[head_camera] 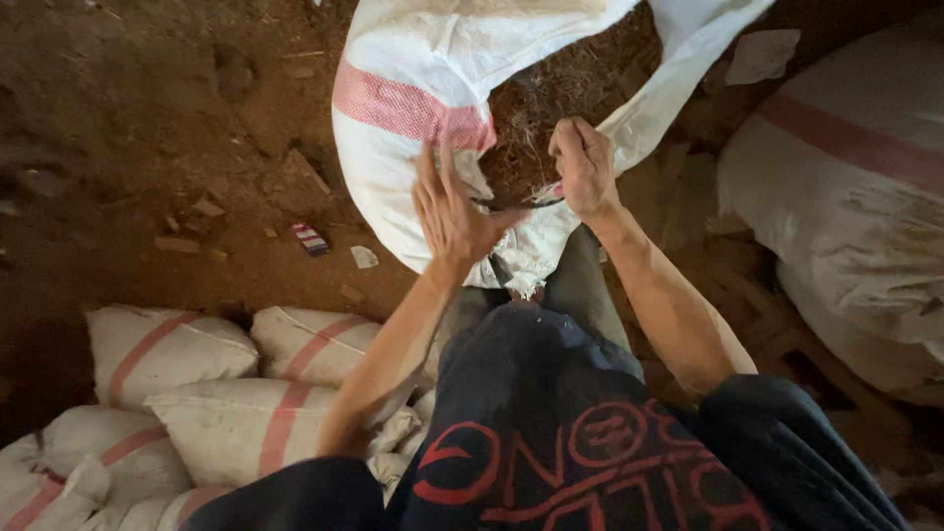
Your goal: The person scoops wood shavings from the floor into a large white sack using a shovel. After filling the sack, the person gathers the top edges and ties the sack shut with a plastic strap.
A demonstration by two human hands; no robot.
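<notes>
The person stands over an open white woven sack [413, 157] with a pink stripe, sitting on the dirt floor [147, 118] just beyond their knees. The right hand [584, 169] is clenched tight around a dark cord [516, 206] and a pinch of the sack's frayed rim, fingers fully curled. The left hand [450, 211] is spread wide, fingers splayed and flat against the near edge of the cloth, the cord's other end running under the palm (can't tell whether it actually grips the cord there).

To do this bit well, the judgement is: keep the rim bunched evenly and the cord taut between both hands, otherwise the loose weave frays more and the fill spills out.

Inside the sack is brown, fibrous, crumbly stuff [570, 88], filling it nearly to the mouth. To the near left lie several closed sacks [246, 393], white with pink stripes, stacked against one another and looking stuffed. Another big full sack [836, 197] sits at the right.
</notes>
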